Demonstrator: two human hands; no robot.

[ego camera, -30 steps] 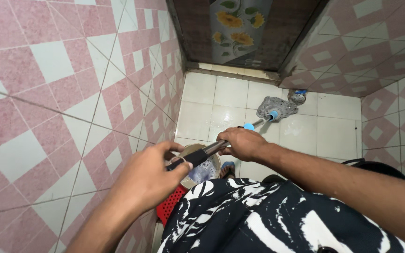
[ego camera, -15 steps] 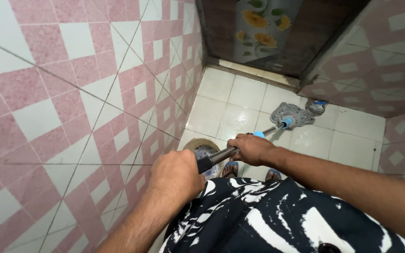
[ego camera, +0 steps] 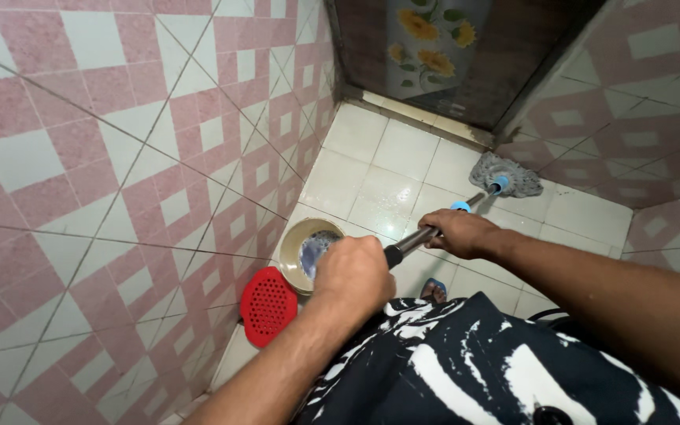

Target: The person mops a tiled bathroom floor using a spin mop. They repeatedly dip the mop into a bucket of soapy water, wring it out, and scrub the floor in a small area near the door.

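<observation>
I hold a mop by its metal handle (ego camera: 411, 240) with both hands. My left hand (ego camera: 353, 275) is closed around the black grip at the near end. My right hand (ego camera: 460, 233) grips the shaft farther down, just behind a blue collar. The grey string mop head (ego camera: 511, 176) rests on the wet white floor tiles near the far right corner, by the base of the door.
A tan bucket (ego camera: 290, 248) with soapy bluish water stands by the pink-and-white tiled left wall, with a red perforated lid (ego camera: 267, 305) beside it. A dark door with a sunflower panel (ego camera: 426, 47) closes the far end. My sandalled foot (ego camera: 433, 290) shows below the handle.
My left hand closed fully on the handle's end. The mop head slid farther toward the right corner, and the view swung left, bringing the red lid into sight.
</observation>
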